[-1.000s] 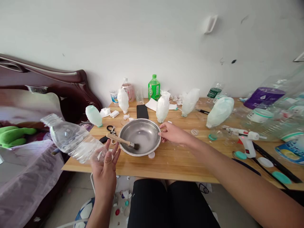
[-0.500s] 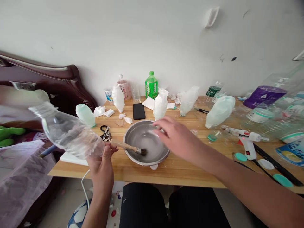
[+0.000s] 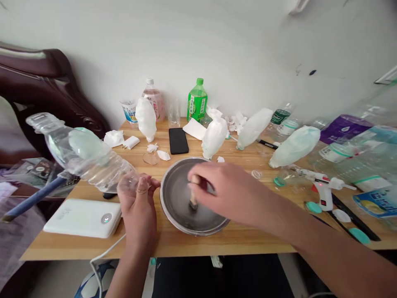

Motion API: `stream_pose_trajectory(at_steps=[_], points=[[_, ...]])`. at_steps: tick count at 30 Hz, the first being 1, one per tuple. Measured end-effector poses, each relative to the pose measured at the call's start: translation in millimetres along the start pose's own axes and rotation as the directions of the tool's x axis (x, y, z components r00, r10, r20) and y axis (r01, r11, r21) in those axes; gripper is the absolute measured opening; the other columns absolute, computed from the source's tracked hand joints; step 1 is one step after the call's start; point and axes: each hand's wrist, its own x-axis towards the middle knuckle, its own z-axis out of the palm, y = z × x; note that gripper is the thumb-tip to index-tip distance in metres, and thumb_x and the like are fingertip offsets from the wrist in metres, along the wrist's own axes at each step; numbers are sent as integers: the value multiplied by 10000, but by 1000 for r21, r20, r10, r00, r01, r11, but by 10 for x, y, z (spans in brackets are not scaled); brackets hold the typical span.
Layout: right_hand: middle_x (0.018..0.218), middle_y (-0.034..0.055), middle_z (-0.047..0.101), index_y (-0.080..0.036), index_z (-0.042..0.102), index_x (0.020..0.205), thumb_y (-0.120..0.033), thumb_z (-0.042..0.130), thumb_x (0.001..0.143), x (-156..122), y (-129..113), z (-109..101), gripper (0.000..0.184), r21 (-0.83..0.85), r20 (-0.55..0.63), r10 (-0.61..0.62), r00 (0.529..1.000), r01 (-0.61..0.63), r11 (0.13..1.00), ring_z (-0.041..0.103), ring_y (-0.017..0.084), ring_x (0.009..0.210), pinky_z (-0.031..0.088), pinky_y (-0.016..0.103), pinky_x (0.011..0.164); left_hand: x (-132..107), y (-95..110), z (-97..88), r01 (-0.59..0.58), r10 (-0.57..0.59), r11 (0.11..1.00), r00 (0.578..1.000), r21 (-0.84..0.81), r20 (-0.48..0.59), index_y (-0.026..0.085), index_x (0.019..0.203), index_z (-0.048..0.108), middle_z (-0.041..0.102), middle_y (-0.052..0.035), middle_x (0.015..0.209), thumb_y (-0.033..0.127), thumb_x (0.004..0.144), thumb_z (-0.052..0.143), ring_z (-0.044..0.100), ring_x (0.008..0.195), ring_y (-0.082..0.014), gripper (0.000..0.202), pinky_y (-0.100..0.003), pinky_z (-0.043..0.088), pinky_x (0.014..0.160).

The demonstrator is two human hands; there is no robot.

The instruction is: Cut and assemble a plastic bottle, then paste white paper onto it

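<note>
You face a plain white wall (image 3: 173, 45) that rises behind the far edge of the pale wooden worktop (image 3: 182, 244) and greys toward the upper right; above the far edge's right half you see a small dark mark (image 3: 312, 72) and, higher, part of a white fixture (image 3: 299, 6); off the left edge, a dark, glossy headboard (image 3: 40, 66) catches light along its curved top; below the near left corner, you see greyish floor (image 3: 58, 275).

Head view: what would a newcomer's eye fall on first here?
Probably the metal bowl in the middle, with the right hand holding a brush in it. To the left, the left hand holds a clear plastic bottle, tilted. Beyond the bowl, pale rounded shapes form a loose row, with a bright green bottle behind them.
</note>
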Motion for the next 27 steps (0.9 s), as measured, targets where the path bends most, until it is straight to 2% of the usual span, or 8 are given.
stream_pose_trajectory(at_steps=[4, 8, 10, 13, 16, 20, 24, 27], points=[[717, -43, 627, -241, 641, 908, -304, 505, 956, -396, 227, 64, 157, 292, 46, 164, 985, -170, 941, 509, 96, 575, 361, 217, 528, 109, 68, -33, -68, 58, 984, 996, 165, 67, 245, 1017, 550, 636, 26, 906, 317, 855, 708, 650, 796, -139, 237, -357, 535, 863], [678, -42, 579, -236, 627, 960, -328, 480, 972, -689, 376, 163, 173, 246, -201, 287, 937, -235, 940, 478, 109, 546, 368, 230, 530, 251, 89, -14, -150, 122, 917, 988, 369, 98, 197, 953, 616, 662, 0, 888, 284, 840, 699, 664, 842, -155, 166, -354, 512, 900], [673, -38, 576, -233, 620, 944, -324, 479, 968, -753, 430, 145, 169, 175, -303, 307, 902, -264, 949, 474, 118, 543, 369, 242, 546, 312, 64, 41, -165, 149, 924, 986, 345, 73, 186, 945, 624, 672, -10, 885, 245, 820, 691, 671, 848, -164, 153, -372, 516, 908], [720, -18, 621, -226, 622, 922, -301, 482, 959, -674, 511, 120, 163, 96, -359, 288, 888, -272, 958, 530, 140, 610, 383, 262, 610, 403, 5, 165, -180, 178, 972, 984, 151, 28, 208, 953, 586, 651, 20, 862, 166, 747, 701, 666, 778, -139, 240, -397, 539, 906], [814, 8, 684, -217, 638, 935, -306, 469, 969, -425, 587, 146, 194, 145, -299, 262, 918, -227, 963, 598, 166, 717, 403, 281, 677, 484, -41, 285, -176, 176, 984, 984, 4, 38, 228, 943, 559, 629, 48, 814, 120, 684, 704, 659, 726, -120, 316, -390, 562, 883], [972, 23, 731, -220, 678, 1022, -318, 487, 973, -176, 563, 155, 221, 299, -131, 177, 975, -131, 945, 638, 173, 848, 429, 280, 738, 503, -74, 349, -148, 154, 988, 976, -52, 155, 227, 918, 569, 636, 47, 792, 130, 699, 697, 671, 705, -128, 271, -376, 593, 813], [1036, 16, 735, -239, 726, 1006, -287, 546, 946, -328, 415, 26, 196, 339, 70, 33, 997, -55, 939, 640, 167, 903, 435, 273, 763, 440, -86, 331, -178, 173, 984, 950, -3, 261, 204, 869, 604, 654, 25, 791, 188, 775, 681, 684, 680, -147, 122, -358, 607, 716], [1005, 21, 744, -224, 734, 983, -293, 527, 961, -527, 346, -109, 219, 340, 82, 43, 996, -69, 938, 648, 169, 887, 443, 280, 770, 409, -77, 313, -217, 189, 975, 925, 49, 329, 175, 826, 619, 649, 7, 748, 219, 812, 668, 675, 651, -141, 67, -323, 601, 677]])
